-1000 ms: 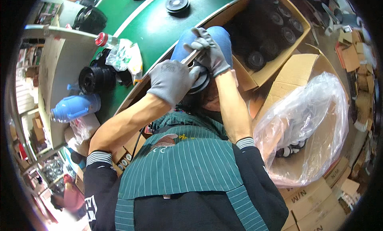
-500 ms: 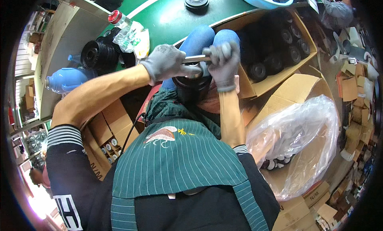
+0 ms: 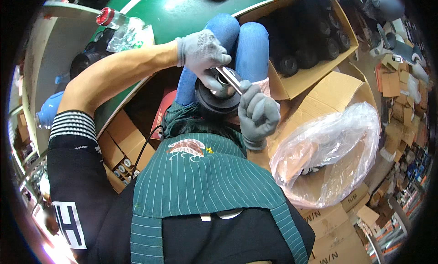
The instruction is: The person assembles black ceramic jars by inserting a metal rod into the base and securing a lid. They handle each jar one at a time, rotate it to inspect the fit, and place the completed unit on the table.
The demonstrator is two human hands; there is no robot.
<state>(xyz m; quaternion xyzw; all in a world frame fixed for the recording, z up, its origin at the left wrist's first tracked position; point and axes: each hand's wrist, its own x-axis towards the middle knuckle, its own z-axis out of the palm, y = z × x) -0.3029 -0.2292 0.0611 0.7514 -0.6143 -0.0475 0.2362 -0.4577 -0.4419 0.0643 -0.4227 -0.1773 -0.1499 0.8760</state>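
Observation:
In a grey glove, my left hand (image 3: 203, 54) has its fingers closed around the upper end of a flat metal bar (image 3: 231, 80), with the thumb low beside a shiny metal fitting (image 3: 222, 88). My right hand (image 3: 259, 112), gloved alike, is shut on the bar's lower right end in a fist. Under the bar, a round black part (image 3: 214, 103) with stepped rims rests at my lap between my thighs. The metal fitting sits in the middle of its top. The bar slants across it; my left fingers hide where the bar's upper end meets the fitting.
An open carton (image 3: 292, 91) of black round parts stands beyond my right knee. Nearer, another carton (image 3: 333, 88) has a clear plastic liner (image 3: 351, 141). Left are a green table (image 3: 169, 13), a red-lidded jar (image 3: 106, 17) and a divided box (image 3: 130, 136) with small parts.
The bar has swung from nearly level to a steep slant. My right hand has come down toward me, while my left has moved up slightly. The whole view has shifted.

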